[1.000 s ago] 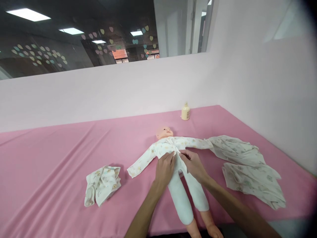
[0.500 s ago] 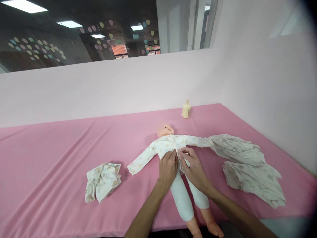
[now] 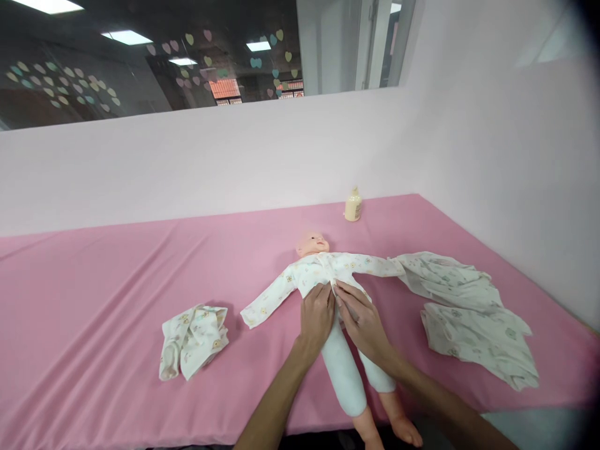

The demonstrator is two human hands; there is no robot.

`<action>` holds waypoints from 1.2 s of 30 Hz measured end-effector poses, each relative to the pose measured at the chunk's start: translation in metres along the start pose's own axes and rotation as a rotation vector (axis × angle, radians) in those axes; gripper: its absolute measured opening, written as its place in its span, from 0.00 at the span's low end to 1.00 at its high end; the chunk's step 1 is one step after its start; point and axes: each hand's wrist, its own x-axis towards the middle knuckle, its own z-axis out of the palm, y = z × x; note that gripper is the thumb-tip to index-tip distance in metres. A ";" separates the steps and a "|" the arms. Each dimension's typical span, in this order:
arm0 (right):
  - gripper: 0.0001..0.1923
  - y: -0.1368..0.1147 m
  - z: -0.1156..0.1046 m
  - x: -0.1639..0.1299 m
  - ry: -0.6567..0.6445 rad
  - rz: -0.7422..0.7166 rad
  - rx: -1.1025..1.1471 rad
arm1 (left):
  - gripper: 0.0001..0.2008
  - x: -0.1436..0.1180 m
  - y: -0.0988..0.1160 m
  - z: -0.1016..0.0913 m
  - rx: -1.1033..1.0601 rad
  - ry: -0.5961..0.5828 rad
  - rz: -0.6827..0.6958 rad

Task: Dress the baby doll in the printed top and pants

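Observation:
A baby doll [image 3: 311, 243] lies on its back on the pink table cover [image 3: 107, 294], head away from me, feet over the near edge. It wears a white printed top [image 3: 323, 272] with both sleeves spread out. My left hand [image 3: 317, 317] and my right hand [image 3: 358, 319] meet at the doll's waist, fingers pinching the two front edges of the top together at its lower hem. The doll's legs [image 3: 344, 378] are pale and bare below my hands.
A small folded printed garment [image 3: 193, 340] lies left of the doll. A larger crumpled printed cloth [image 3: 464, 315] lies at the right. A cream bottle [image 3: 353, 205] stands at the back by the pink wall. The wall closes the right side.
Both hands have crept a little up the doll's front, staying together on the top's opening. The view has tilted slightly down.

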 end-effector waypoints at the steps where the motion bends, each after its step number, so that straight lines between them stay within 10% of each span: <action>1: 0.20 0.000 0.000 0.001 -0.002 0.012 0.008 | 0.14 0.000 0.000 -0.001 -0.043 -0.009 -0.012; 16: 0.20 0.003 -0.003 -0.001 -0.064 0.079 0.090 | 0.15 0.012 -0.005 -0.030 -0.667 -0.247 -0.333; 36: 0.21 0.007 -0.002 0.000 -0.080 0.146 0.160 | 0.16 0.009 0.003 -0.013 -0.559 -0.097 -0.309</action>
